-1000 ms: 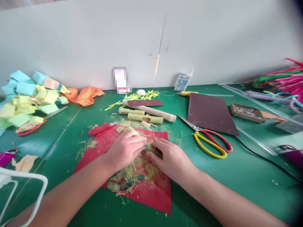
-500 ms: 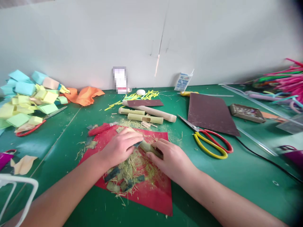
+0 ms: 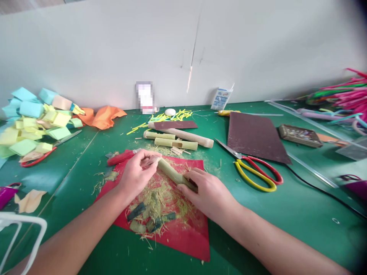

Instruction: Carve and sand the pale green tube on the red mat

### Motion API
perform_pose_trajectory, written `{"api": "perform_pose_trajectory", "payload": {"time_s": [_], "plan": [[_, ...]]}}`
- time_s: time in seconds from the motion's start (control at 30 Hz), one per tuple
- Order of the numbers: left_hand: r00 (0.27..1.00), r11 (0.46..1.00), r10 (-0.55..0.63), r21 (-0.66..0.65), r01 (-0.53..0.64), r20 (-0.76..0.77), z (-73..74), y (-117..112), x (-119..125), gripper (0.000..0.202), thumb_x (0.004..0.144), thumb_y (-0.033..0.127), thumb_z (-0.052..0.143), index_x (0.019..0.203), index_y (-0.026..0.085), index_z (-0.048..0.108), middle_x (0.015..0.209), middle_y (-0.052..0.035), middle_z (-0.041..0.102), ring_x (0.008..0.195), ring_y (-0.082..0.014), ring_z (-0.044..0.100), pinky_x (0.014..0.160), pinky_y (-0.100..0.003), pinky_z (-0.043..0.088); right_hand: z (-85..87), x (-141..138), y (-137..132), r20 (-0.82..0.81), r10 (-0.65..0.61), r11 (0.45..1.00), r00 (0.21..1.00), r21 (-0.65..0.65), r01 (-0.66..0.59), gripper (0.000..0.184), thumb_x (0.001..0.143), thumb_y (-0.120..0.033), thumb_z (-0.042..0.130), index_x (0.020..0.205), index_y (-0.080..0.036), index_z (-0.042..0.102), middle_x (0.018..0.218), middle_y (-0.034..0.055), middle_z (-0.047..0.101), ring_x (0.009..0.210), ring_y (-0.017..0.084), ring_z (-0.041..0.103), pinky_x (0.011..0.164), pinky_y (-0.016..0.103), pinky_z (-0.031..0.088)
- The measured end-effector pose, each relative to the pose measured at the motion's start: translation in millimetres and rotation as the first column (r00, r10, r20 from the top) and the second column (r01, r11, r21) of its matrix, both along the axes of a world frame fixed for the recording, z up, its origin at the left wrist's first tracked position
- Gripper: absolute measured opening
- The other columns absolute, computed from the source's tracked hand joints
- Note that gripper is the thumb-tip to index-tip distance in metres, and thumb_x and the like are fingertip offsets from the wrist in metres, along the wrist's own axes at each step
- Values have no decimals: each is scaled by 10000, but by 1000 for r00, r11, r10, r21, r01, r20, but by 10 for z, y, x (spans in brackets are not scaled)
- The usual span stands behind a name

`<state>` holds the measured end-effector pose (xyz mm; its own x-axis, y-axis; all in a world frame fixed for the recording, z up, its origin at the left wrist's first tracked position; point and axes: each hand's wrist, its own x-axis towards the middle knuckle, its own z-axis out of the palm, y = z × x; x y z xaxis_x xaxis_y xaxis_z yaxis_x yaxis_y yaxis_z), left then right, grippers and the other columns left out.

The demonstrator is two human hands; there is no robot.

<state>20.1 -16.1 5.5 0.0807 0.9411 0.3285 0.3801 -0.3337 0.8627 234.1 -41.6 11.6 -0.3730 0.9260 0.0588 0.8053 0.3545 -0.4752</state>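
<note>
A pale green bamboo stick (image 3: pixel 171 173) lies slanted over a red sheet (image 3: pixel 187 229) strewn with shavings and peeled green strips. My right hand (image 3: pixel 207 193) is closed round the stick's near end and pins it to the sheet. My left hand (image 3: pixel 137 173) is closed on a small blade-like tool (image 3: pixel 151 160), whose tip rests at the stick's far end. A red-handled knife (image 3: pixel 122 156) lies just behind my left hand.
Behind the sheet lie two cut bamboo pieces (image 3: pixel 175 144), a wooden dowel (image 3: pixel 189 136) and sandpaper (image 3: pixel 256 137). Red-and-yellow scissors (image 3: pixel 252 173) sit at the right, a black cable (image 3: pixel 321 191) beyond them. Coloured foam blocks (image 3: pixel 31 122) and red scissors (image 3: pixel 37 158) fill the left.
My left hand has slid with the tool from the middle of the stick up to its far end, baring most of the stick. My right hand has stayed put.
</note>
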Motion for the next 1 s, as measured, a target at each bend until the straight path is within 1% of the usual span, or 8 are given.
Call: {"api": "perform_pose_trajectory", "payload": {"time_s": [0.1,0.17,0.3,0.43,0.53,0.63,0.87,1.0], "plan": [[993,999,-4,-43,9,115,-31,21,-17,98,837,247,579,902,184,542,880,-57,665,744,-140,640,653,-261,523,-3,-2,-1,-4,0,1000,1000,2,0,172,828,-319,542,708,-198,514,748,4,545,620,114,467,560,241,325],[993,999,18,-47,-12,119,-49,36,-31,111,837,257,584,899,183,531,823,-39,663,707,-136,641,629,-250,515,-4,-1,-2,-1,-2,1000,1000,0,2,172,827,-319,544,707,-198,518,750,4,548,620,113,468,561,241,327],[994,997,83,8,-82,-68,-60,72,-83,133,837,282,581,907,168,589,713,-1,625,591,-109,575,550,-219,463,-4,4,-3,-1,-3,1000,1000,-16,3,154,832,-321,538,746,-193,546,769,7,558,637,118,478,576,248,336],[949,965,181,231,-122,-257,-39,113,-148,177,829,219,564,986,167,626,832,-23,639,713,-127,586,655,-237,478,-6,7,-1,5,-6,1000,1000,-23,6,172,839,-336,530,747,-191,543,774,10,557,651,123,483,583,252,338],[884,921,205,388,-29,-420,-17,137,-189,179,822,161,546,962,164,656,821,-32,607,730,-133,575,686,-254,483,-13,10,0,10,-3,1000,1000,-30,3,174,839,-340,528,751,-191,542,780,11,555,648,122,478,579,250,336],[822,890,210,451,63,-529,-4,154,-216,215,820,120,526,966,176,673,840,-39,596,757,-141,575,710,-269,496,-18,11,5,3,-3,1000,1000,-23,3,168,837,-337,530,755,-191,540,782,10,553,651,121,475,583,249,338],[750,833,187,508,221,-634,26,142,-200,313,790,43,513,1033,182,653,946,-53,647,852,-176,570,780,-327,505,-14,4,12,-8,-1,1000,1000,-17,0,169,832,-324,536,728,-190,526,766,2,546,632,112,456,578,249,322],[713,841,159,472,265,-683,13,110,-153,277,788,44,520,985,175,663,939,-51,654,857,-186,568,780,-351,506,-29,9,1,-11,-3,1000,1000,-12,3,171,834,-324,534,727,-191,525,759,1,540,629,111,451,572,247,316]]}}
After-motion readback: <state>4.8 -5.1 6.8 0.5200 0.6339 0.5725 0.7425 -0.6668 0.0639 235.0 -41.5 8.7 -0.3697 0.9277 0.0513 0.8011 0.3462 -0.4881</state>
